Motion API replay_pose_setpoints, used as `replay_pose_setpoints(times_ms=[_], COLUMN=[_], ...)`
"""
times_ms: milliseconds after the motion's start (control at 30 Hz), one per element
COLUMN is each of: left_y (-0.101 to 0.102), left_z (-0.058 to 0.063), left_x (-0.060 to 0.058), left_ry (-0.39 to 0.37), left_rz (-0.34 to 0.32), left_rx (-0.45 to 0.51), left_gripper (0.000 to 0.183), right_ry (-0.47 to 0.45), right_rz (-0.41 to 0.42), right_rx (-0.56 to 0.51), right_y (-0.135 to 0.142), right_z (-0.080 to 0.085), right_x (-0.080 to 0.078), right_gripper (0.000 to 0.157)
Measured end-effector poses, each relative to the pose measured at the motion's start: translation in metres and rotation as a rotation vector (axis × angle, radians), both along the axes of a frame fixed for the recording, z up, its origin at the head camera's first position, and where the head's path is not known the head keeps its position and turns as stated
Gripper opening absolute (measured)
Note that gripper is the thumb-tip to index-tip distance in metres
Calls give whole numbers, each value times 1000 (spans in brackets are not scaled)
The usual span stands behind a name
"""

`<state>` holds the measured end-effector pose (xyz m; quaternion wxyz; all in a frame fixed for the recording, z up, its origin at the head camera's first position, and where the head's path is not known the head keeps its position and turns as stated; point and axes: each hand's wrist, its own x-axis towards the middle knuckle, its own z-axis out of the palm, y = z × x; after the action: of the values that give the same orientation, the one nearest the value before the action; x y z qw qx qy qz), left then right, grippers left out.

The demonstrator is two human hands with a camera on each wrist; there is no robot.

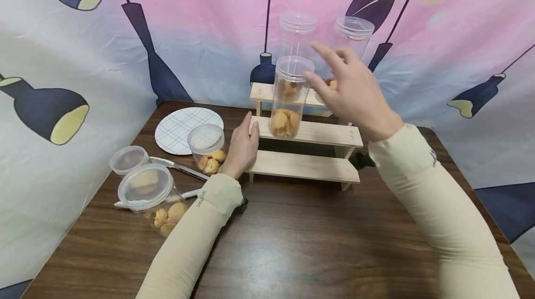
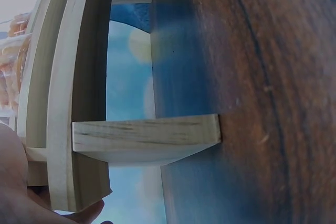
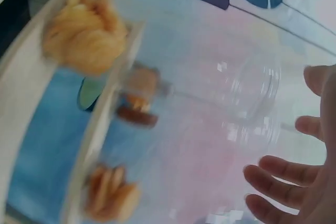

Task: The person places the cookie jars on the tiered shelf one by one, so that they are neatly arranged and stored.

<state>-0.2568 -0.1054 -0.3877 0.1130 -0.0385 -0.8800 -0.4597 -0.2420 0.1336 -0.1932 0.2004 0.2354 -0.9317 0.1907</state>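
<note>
A three-tier wooden stand (image 1: 309,169) holds three tall clear jars with cookies inside. On its middle tier stands the front jar (image 1: 286,99); the left back jar (image 1: 297,34) and right back jar (image 1: 354,34) are on the top tier. My right hand (image 1: 355,90) is beside the front jar's lid, fingers spread and holding nothing, hiding part of the right back jar. In the right wrist view these fingers (image 3: 283,177) are apart from the jar lids. My left hand (image 1: 241,148) grips the stand's left end, its fingertips (image 2: 89,213) by the plank's end.
At left are a large cookie jar (image 1: 146,187), a smaller lidded jar (image 1: 129,159) and another cookie jar (image 1: 206,139). A checked round plate (image 1: 175,127) lies behind them. Tongs (image 1: 188,169) lie between the jars on the brown table (image 1: 292,238). A printed cloth (image 1: 209,34) hangs behind.
</note>
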Motion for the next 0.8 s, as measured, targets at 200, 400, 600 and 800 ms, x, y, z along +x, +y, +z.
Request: replay_pose_setpoints(times_ms=[200,400,600,800], left_y=[1,2,1,3], left_z=[1,1,2,2], left_x=[0,1,0,0], left_ry=[5,3,2,-18], left_rz=[9,8,7,19], left_rx=[-13,-24,-30,-41], left_gripper=[61,61,62,62], right_ry=[35,30,-61,-104], right_rz=[-86,-172,-257,-289], right_rx=[-204,-309,-340,-354], right_y=[53,94,112,116], right_z=[-37,-95,-145,-169], right_x=[9,12,9,2], right_gripper=[55,50,51,51])
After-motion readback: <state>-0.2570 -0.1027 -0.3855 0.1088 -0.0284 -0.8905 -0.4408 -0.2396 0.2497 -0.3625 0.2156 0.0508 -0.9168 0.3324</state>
